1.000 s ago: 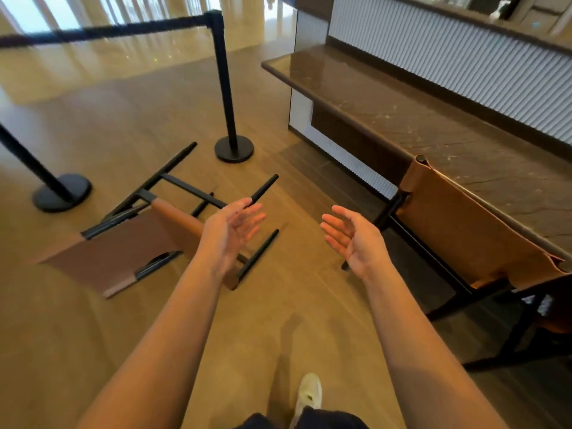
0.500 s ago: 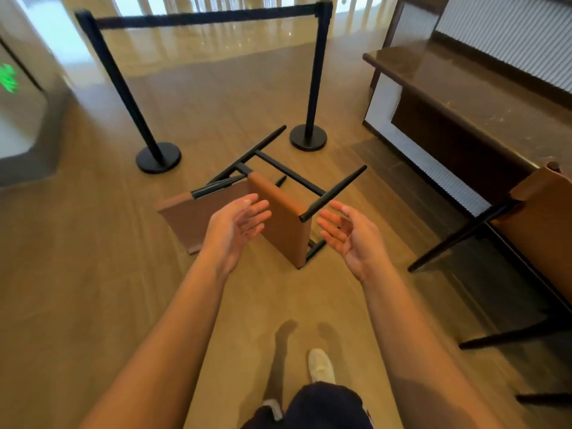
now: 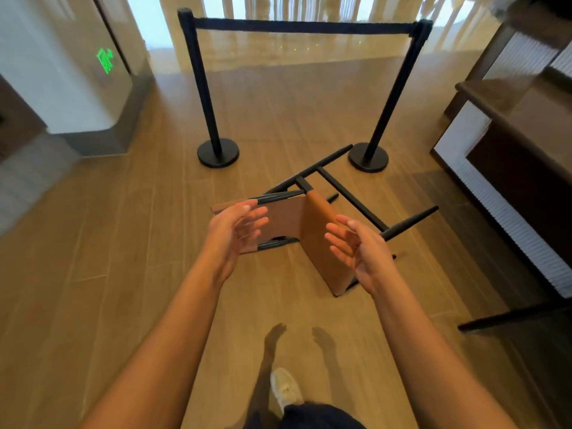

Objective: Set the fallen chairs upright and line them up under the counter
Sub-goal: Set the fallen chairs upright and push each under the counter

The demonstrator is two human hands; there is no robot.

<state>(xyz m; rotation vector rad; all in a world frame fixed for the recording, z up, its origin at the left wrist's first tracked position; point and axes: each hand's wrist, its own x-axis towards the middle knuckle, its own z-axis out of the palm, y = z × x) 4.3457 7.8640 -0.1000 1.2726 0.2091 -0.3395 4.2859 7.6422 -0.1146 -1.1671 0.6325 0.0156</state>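
The fallen chair of tan leather with thin black metal legs [image 3: 312, 224] lies on its side on the floor of light brown wood-look planks [image 3: 102, 249], near the middle of the view; its seat panel stands on edge, its backrest stretches off to the left, and its legs stick out away from the person, towards the right; the left hand [image 3: 233, 232] hangs above the backrest end and the right hand [image 3: 360, 253] above the seat edge and one leg, both released, fingers spread and nearly straight, palms turned towards each other, grasping nothing; whether either one touches the chair cannot be told, though both appear raised clear of it; their shadows fall on the planks nearer the person, beside a white shoe [image 3: 286, 390]; just beyond the chair stand two black stanchion posts on round bases, one to the left [image 3: 202, 97] and one to the right [image 3: 394, 94], joined at the top by a dark belt [image 3: 303, 26]; the dark brown stone-topped bench with a white ribbed front [image 3: 526, 116] runs along the right edge, well apart from the chair; a dark chair leg [image 3: 507, 317] slants across the floor low on the right; on the far left a green lit sign [image 3: 105, 58] glows on a white wall.
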